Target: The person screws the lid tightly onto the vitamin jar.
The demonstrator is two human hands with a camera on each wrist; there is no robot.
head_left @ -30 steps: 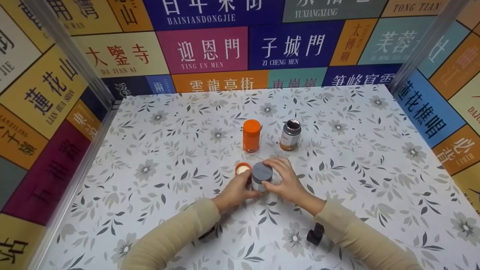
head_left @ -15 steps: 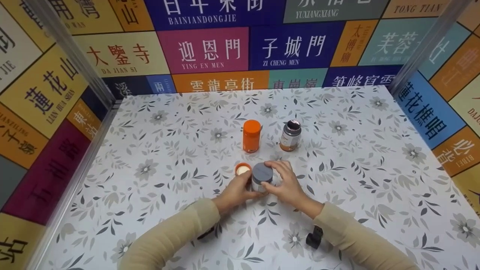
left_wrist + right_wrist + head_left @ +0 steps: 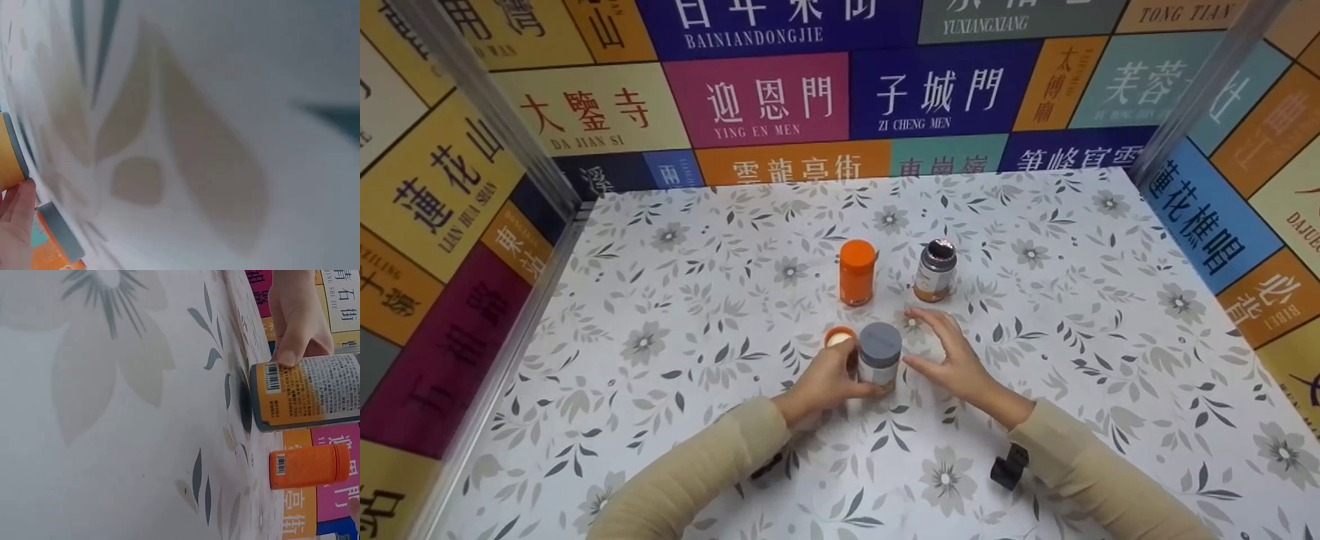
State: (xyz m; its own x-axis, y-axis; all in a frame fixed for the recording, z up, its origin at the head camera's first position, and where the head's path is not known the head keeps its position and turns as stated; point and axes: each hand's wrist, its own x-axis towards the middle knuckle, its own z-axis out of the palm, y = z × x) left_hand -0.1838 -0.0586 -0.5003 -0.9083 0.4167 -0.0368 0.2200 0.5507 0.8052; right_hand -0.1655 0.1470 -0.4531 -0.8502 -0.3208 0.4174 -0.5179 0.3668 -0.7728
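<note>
Closest are the two tan sleeves (image 3: 697, 465), with a small black thing (image 3: 1009, 466) under the right one. The left hand (image 3: 826, 376) holds a bottle with a gray lid (image 3: 879, 351), its thumb and fingers curled round the side. This bottle is upright, near the middle of the table (image 3: 682, 397); I cannot tell if its bottom touches the table. The right hand (image 3: 956, 367) is just to the right of it, with thumb and fingers spread wide and nothing in them. Just past the left hand is a round thing with an orange rim (image 3: 838, 336) and a cream-colored middle, partly hidden by the fingers. Farther back, an orange bottle (image 3: 856, 272) stands up, and to its right stands an open bottle (image 3: 936, 276) with a shiny rim. Behind the table is a wall of bright signs (image 3: 769, 101).
</note>
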